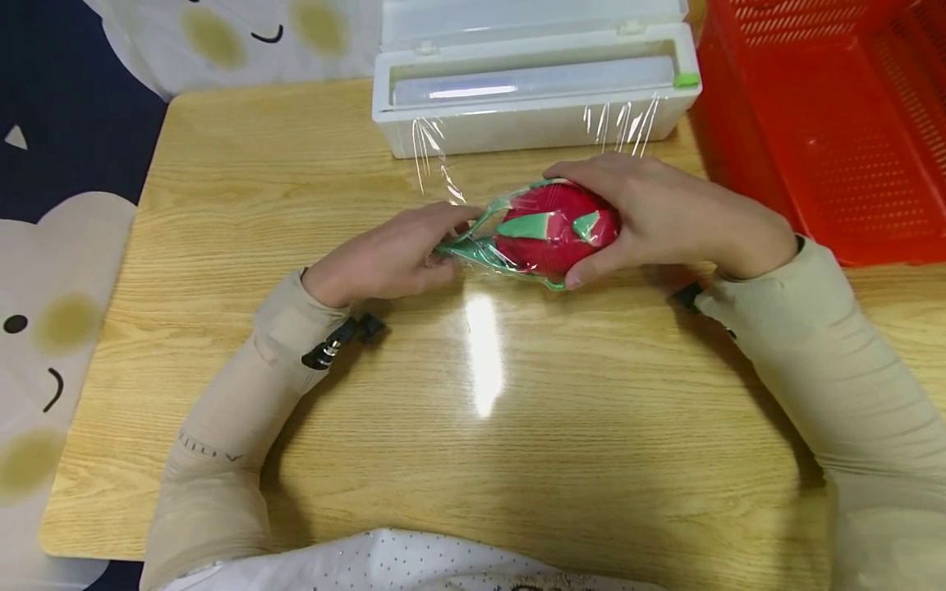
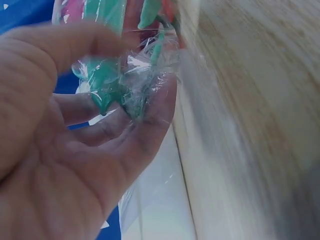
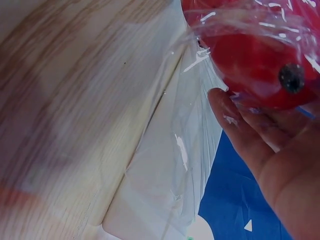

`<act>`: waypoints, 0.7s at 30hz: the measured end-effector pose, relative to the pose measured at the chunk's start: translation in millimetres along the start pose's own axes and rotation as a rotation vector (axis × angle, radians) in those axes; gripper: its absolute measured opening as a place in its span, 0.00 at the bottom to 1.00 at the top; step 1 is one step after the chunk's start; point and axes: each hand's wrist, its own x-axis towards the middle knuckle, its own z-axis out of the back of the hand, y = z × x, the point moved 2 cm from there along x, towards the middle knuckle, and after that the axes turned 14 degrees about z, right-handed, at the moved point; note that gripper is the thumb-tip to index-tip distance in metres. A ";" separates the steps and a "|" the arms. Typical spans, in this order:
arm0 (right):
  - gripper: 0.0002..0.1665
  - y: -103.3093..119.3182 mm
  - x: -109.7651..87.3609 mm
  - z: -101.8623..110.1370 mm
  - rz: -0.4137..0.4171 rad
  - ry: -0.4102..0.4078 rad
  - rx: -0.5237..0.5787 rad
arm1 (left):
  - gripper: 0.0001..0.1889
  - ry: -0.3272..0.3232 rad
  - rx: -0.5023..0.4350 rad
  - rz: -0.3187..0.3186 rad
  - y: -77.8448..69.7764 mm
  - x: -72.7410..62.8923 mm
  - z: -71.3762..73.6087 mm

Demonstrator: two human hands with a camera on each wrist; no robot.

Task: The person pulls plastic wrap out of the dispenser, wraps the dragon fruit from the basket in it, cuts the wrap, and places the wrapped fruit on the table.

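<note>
Dragon fruit (image 1: 543,250), red with green scales, real or model cannot be told: one, lying crosswise between the hands, in front of the dispenser; whether it touches the table (image 1: 591,427) cannot be told.

Left hand (image 1: 395,254): thumb and fingers narrow about the film-covered green scale tips (image 2: 100,80).

Right hand (image 1: 672,213): thumb and fingers set wide, curled round the fruit's blunt end.

Risks, as judged: the cling film (image 3: 180,155) runs in loose, creased folds between the box and the fruit — a twist or slack pull could make it bunch and cling to itself. The pointed scales could pierce the film if it is drawn tight over them. A hard tug on the attached sheet could drag the dispenser or tear the film unevenly. The glossy wrapped surface could slip from the right hand if that grip loosens.

Containers:
- White cling-film dispenser (image 1: 502,135): lid (image 1: 532,20) raised; film roll (image 1: 532,82) lying lengthwise inside; green tab (image 1: 686,80) at the right end of the front edge.
- Red plastic basket (image 1: 813,148): perforated walls, right of the dispenser, cut off by the frame — contents beyond that cannot be told.
- Film wrap: clear, around the fruit, gathered toward the scale tips.
</note>
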 end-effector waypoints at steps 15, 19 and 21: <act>0.67 -0.4 0.0 -0.2 0.000 -0.003 0.001 | 0.41 -0.023 0.117 -0.004 -4.2 -8.6 -2.2; 0.67 0.0 0.3 -0.6 0.018 -0.016 -0.006 | 0.37 -0.060 0.162 -0.012 -7.0 -11.8 0.4; 0.67 0.4 0.4 -0.9 0.021 -0.016 -0.008 | 0.35 -0.073 0.177 -0.018 -8.1 -12.6 1.3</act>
